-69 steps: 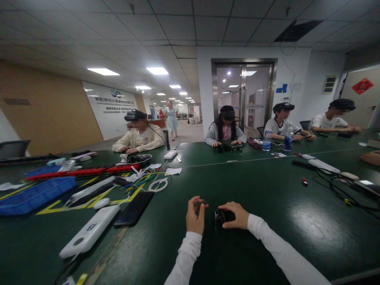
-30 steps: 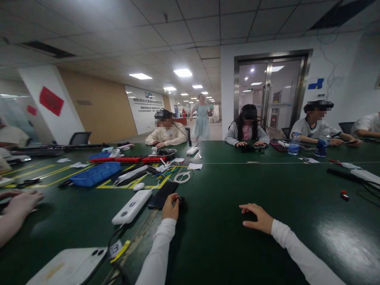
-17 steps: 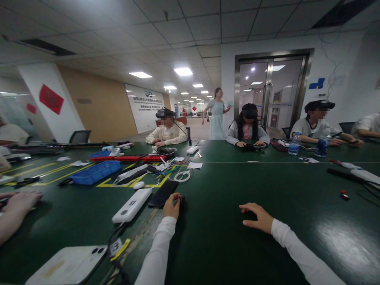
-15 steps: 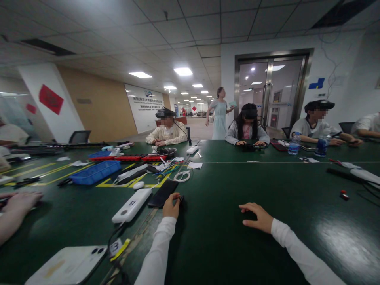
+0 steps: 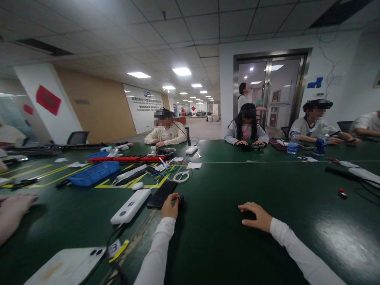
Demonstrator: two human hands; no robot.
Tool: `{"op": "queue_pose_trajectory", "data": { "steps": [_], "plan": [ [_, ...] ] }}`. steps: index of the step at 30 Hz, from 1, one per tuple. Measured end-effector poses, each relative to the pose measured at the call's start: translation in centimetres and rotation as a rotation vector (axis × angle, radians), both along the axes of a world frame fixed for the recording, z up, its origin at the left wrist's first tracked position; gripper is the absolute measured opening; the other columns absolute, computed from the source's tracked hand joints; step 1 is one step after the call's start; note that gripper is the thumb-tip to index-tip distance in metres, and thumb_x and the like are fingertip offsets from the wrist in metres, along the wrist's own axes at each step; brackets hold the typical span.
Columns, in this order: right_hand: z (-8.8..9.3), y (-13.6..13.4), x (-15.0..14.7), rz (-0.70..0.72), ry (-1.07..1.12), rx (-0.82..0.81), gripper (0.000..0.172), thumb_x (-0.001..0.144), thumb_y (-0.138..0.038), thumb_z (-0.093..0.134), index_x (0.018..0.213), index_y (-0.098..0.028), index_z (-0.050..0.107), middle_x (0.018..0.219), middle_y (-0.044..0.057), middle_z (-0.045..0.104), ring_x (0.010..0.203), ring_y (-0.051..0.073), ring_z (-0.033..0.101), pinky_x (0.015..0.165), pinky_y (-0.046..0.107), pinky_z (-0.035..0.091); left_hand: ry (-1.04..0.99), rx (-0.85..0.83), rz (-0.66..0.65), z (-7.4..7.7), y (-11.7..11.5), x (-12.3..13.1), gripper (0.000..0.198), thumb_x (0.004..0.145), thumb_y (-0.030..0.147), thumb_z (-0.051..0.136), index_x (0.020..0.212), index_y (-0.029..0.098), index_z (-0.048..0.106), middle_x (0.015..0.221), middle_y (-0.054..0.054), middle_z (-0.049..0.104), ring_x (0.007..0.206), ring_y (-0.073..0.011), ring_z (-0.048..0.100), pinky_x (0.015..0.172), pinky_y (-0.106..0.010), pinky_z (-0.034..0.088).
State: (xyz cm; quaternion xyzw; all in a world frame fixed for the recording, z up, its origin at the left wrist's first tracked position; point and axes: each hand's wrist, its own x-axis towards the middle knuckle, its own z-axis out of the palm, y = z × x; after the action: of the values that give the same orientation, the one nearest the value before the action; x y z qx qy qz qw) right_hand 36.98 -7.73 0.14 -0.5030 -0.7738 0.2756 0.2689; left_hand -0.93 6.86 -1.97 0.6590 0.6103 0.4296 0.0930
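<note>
My left hand (image 5: pixel 170 206) is closed on a small dark object (image 5: pixel 181 200) at its fingertips, too small to name, low over the green table (image 5: pixel 213 245). Just beyond that hand, a black phone (image 5: pixel 162 194) lies flat. To its left is a white power bank (image 5: pixel 131 206) marked with a letter, with a dark cable at its near end. My right hand (image 5: pixel 257 216) holds nothing. Its fingers are apart, thumb and forefinger pointing left, above or on the table; I cannot tell whether it touches.
A white phone (image 5: pixel 67 266) lies at the near left, another person's hand (image 5: pixel 18 213) behind it. Farther back are a blue tray (image 5: pixel 93 174), a coiled white cable (image 5: pixel 181 176) and loose wires. A small red-topped item (image 5: pixel 342 193) lies right. Several people sit across the table.
Both hands keep nearly the same place and pose. In the background, a walking person has moved right, behind a seated person. The view has shifted very slightly.
</note>
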Motion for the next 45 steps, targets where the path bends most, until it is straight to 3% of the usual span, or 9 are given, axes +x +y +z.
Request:
{"op": "queue_pose_trajectory", "data": {
  "steps": [20, 31, 37, 45],
  "plan": [
    [-0.7, 0.6, 0.0, -0.018, -0.007, 0.03, 0.047, 0.073, -0.048, 0.054, 0.113, -0.027, 0.045, 0.105, 0.002, 0.051, 0.101, 0.022, 0.044, 0.09, 0.039, 0.032, 0.01, -0.004, -0.026, 0.1, 0.1, 0.2, 0.026, 0.07, 0.029, 0.042, 0.092, 0.019, 0.051, 0.091, -0.005, 0.062, 0.086, -0.0168, 0.057, 0.077, -0.032, 0.044],
    [-1.7, 1.5, 0.0, -0.039, -0.027, -0.041, 0.051, 0.07, -0.049, 0.055, 0.114, -0.026, 0.045, 0.107, 0.004, 0.051, 0.103, 0.025, 0.042, 0.09, 0.042, 0.031, -0.056, -0.019, -0.064, 0.2, -0.1, 0.4, 0.024, 0.068, 0.029, 0.044, 0.088, 0.019, 0.053, 0.091, -0.005, 0.061, 0.084, -0.0165, 0.057, 0.078, -0.032, 0.045],
    [-1.4, 0.9, 0.1, -0.03, -0.018, 0.028, 0.047, 0.073, -0.049, 0.053, 0.114, -0.027, 0.045, 0.107, 0.003, 0.051, 0.103, 0.024, 0.043, 0.092, 0.042, 0.028, -0.067, -0.004, -0.011, 0.2, -0.1, 0.3, 0.025, 0.066, 0.03, 0.045, 0.086, 0.018, 0.054, 0.089, -0.005, 0.062, 0.079, -0.016, 0.059, 0.075, -0.03, 0.046],
    [-1.9, 1.7, 0.2, -0.032, -0.044, -0.016, 0.048, 0.071, -0.047, 0.055, 0.113, -0.027, 0.046, 0.108, 0.003, 0.05, 0.103, 0.024, 0.042, 0.09, 0.042, 0.031, -0.103, -0.013, 0.008, 0.9, -0.8, 0.6, 0.026, 0.066, 0.03, 0.046, 0.088, 0.019, 0.053, 0.089, -0.004, 0.063, 0.078, -0.0159, 0.06, 0.075, -0.03, 0.045]
  ]
}}
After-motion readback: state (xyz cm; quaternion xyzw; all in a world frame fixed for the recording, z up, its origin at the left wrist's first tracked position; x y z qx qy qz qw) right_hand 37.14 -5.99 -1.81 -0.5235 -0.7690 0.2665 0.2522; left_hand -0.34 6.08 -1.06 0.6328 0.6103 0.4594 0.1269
